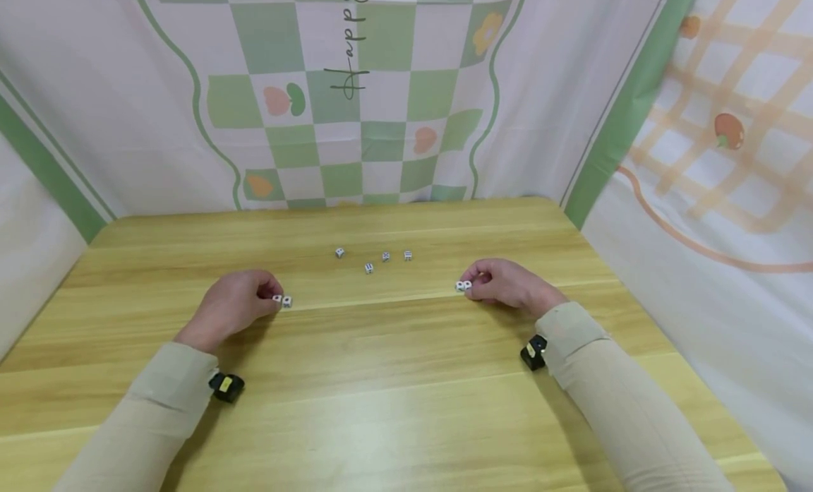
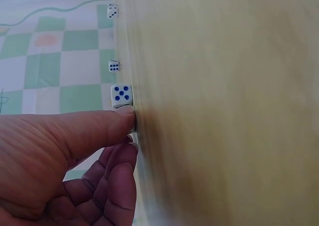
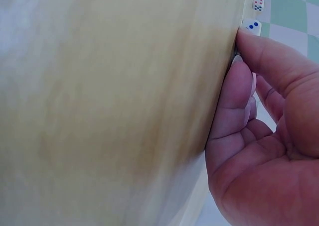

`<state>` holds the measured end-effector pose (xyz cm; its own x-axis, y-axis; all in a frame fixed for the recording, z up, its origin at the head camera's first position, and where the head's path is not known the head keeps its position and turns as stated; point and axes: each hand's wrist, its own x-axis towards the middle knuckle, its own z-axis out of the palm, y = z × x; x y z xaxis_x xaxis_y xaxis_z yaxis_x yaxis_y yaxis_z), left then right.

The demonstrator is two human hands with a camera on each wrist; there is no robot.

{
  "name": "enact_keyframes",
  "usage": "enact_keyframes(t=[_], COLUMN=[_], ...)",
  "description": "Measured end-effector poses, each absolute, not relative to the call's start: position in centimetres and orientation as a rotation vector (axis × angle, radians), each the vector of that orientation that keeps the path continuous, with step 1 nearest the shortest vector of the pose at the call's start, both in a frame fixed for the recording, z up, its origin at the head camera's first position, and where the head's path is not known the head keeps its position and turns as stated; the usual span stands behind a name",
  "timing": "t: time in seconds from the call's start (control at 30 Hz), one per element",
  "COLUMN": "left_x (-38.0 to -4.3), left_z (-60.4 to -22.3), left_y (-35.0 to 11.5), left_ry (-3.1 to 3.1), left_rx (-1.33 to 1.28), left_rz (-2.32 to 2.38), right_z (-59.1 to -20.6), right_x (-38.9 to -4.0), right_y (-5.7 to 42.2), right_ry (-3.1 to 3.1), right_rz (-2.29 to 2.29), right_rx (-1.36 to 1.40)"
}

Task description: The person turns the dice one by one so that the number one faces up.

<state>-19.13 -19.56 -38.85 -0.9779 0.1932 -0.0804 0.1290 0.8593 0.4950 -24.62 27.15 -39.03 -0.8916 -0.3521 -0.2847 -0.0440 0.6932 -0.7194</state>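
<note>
On the left of the table, my left hand (image 1: 236, 301) pinches a small white die (image 1: 277, 298) between thumb and fingers. A second die (image 1: 287, 301) sits right beside it; in the left wrist view this die (image 2: 121, 95) shows five blue pips at the thumb tip. Over on the right, my right hand (image 1: 504, 284) pinches another white die (image 1: 468, 285), mostly covered by the thumb in the right wrist view. Next to that one is a further die (image 1: 459, 286), its blue pips visible in the right wrist view.
Several loose dice lie scattered between the hands towards the back, among them one at the left (image 1: 339, 253) and one at the right (image 1: 408, 255). The wooden table (image 1: 381, 379) ends at a checkered curtain (image 1: 336, 139). A black wrist camera (image 1: 226, 387) hangs at the left cuff.
</note>
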Motion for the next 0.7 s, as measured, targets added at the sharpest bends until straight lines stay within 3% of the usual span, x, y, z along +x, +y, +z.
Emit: enact_keyframes(t=[0.7], left_x=[-19.11], left_z=[-39.06], left_y=[-19.62], left_ry=[2.902], left_rx=[0.280], left_rz=[0.784], right_z=[-38.74], right_x=[-24.30], right_y=[27.02], right_ry=[2.466], right_rz=[-1.088], right_rx=[-0.282])
